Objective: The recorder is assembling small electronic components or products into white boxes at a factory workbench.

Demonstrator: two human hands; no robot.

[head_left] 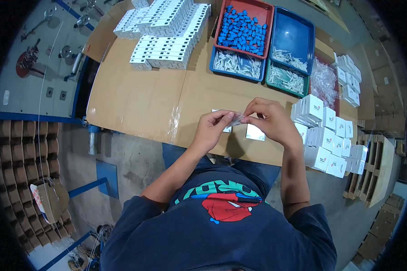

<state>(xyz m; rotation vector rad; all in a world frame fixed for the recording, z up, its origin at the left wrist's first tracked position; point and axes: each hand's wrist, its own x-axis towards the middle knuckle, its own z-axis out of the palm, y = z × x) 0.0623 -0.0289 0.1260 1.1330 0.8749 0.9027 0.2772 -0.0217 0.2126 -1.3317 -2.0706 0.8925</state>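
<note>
Both my hands meet above the near edge of the cardboard-covered table, fingers closed. My left hand [210,129] pinches one side of a small clear plastic bag [236,119]. The fingertips of my right hand [272,120] grip the bag's other side. What is inside the bag, if anything, is too small to tell. Just under my right hand lies a flat white square piece [255,133]. Another white piece [228,129] lies below the bag, partly hidden by my left hand.
Beyond my hands stand a red tray [219,36] of blue parts and blue [212,67] and green trays [269,82] of white sticks. White boxes [323,131] are stacked at the right, beside clear plastic bags [323,81]. White switch-like units [167,45] pile up at the far left.
</note>
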